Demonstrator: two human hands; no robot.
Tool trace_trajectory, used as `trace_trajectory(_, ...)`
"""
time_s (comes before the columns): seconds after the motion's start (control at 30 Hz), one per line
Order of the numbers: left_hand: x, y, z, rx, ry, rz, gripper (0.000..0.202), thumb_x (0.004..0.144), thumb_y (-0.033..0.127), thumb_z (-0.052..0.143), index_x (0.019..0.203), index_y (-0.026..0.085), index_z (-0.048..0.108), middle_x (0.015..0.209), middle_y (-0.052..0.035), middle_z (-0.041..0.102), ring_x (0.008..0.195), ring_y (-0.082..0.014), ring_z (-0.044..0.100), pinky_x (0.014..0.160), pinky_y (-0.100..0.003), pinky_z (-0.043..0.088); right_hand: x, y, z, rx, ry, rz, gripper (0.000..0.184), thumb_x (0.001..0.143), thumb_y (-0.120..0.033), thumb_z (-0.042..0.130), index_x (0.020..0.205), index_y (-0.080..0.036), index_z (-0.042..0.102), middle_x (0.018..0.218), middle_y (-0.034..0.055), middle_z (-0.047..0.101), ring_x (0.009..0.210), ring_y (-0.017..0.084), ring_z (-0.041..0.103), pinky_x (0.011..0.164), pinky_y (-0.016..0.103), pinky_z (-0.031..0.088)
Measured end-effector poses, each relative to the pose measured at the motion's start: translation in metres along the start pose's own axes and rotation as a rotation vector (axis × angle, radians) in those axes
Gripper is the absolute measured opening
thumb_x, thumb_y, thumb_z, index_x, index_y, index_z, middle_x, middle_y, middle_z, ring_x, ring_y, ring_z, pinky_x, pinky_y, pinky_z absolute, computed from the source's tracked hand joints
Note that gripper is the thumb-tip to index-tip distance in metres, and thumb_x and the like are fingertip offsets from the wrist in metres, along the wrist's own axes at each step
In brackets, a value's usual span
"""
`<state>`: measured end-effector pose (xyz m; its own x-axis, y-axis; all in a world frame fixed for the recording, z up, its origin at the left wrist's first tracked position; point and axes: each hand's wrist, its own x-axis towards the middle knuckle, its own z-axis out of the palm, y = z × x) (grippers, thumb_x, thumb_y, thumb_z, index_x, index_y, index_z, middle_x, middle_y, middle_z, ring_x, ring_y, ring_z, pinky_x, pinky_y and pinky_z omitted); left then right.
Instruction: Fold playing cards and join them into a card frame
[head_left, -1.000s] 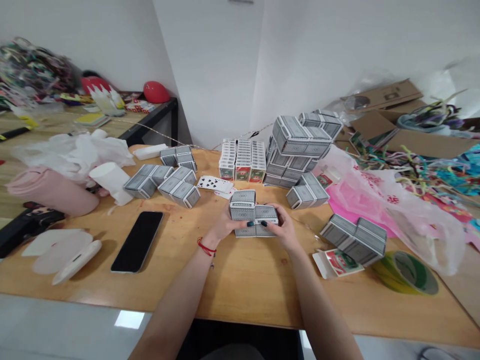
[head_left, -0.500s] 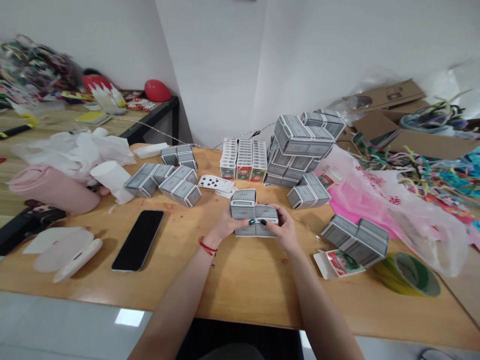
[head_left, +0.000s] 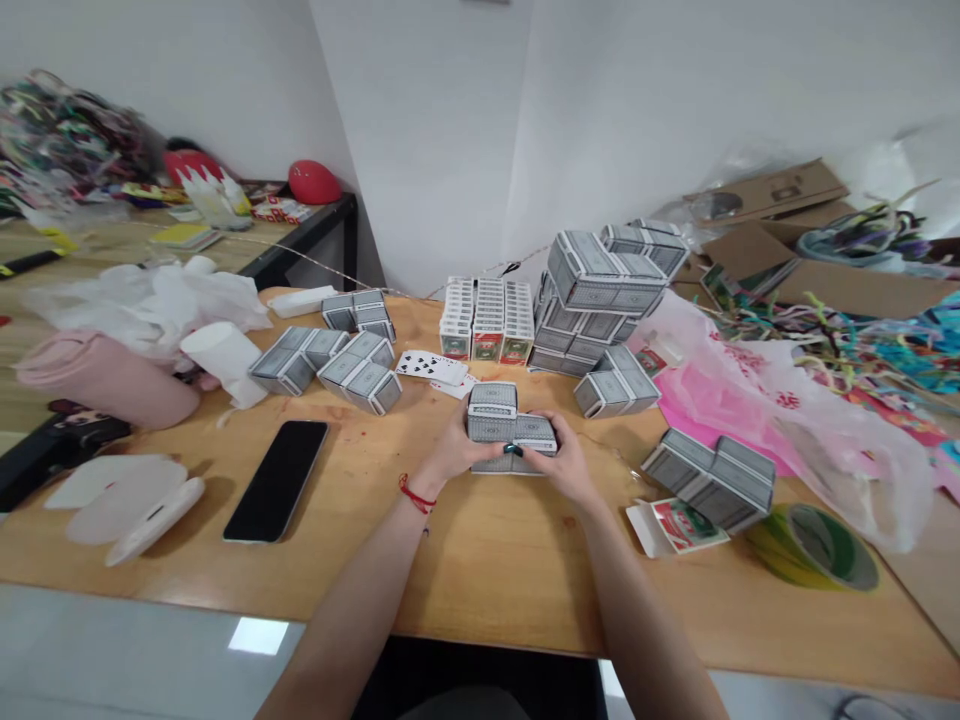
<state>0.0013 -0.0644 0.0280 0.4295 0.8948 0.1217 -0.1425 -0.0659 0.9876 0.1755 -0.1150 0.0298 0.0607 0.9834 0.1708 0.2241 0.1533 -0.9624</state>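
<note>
Between my hands, on the wooden table, stands an L-shaped block of grey-patterned playing-card boxes, taller on its left side. My left hand is wrapped round its left side, thumb across the front. On the right side my right hand grips it the same way, and the two thumbs nearly meet in front. The fingers behind the block are hidden. Just beyond it lie loose playing cards, and past those stand rows of upright card boxes.
Similar grey blocks sit to the left, and a tall stack stands back right. A phone lies at left. On the right are another block, an opened card box, a tape roll and plastic bags.
The upper left part of the held block has shifted slightly right and the thumbs have come closer together. Both hands keep their hold; the surrounding things look the same.
</note>
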Motion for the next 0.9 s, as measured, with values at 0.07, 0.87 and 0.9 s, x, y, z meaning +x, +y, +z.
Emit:
trace_trajectory(0.07, 0.0000, 0.0001, 0.0001, -0.012, 0.001, -0.013, 0.072, 0.051, 0.023, 0.075, 0.116, 0.013, 0.046, 0.120, -0.0140, 0.052, 0.106, -0.0248, 0.052, 0.090, -0.039, 0.043, 0.0003, -0.0002, 0.0005, -0.009, 0.004, 0.008, 0.047, 0.060, -0.035, 0.067, 0.101, -0.020, 0.049, 0.093, 0.0037, 0.056, 0.083, 0.018, 0.054, 0.073, 0.028, 0.045)
trace_trajectory(0.87, 0.0046, 0.0006, 0.0047, -0.335, 0.059, -0.193, 0.053, 0.061, 0.028, 0.069, 0.109, 0.013, 0.054, 0.100, -0.0102, 0.064, 0.098, -0.0248, 0.057, 0.090, -0.041, 0.041, 0.0043, -0.0014, -0.0048, 0.237, -0.017, 0.076, 0.062, 0.066, -0.041, 0.063, 0.121, -0.022, 0.044, 0.116, 0.0082, 0.055, 0.103, 0.023, 0.052, 0.087, 0.035, 0.041)
trace_trajectory(0.9, 0.0052, 0.0003, 0.0046, -0.345, 0.074, -0.193, 0.053, 0.061, 0.027, 0.069, 0.109, 0.014, 0.054, 0.100, -0.0099, 0.064, 0.098, -0.0245, 0.057, 0.091, -0.041, 0.041, 0.0043, -0.0009, -0.0041, 0.247, -0.010, 0.081, 0.062, 0.066, -0.041, 0.064, 0.122, -0.022, 0.044, 0.115, 0.0084, 0.055, 0.103, 0.023, 0.052, 0.087, 0.036, 0.041)
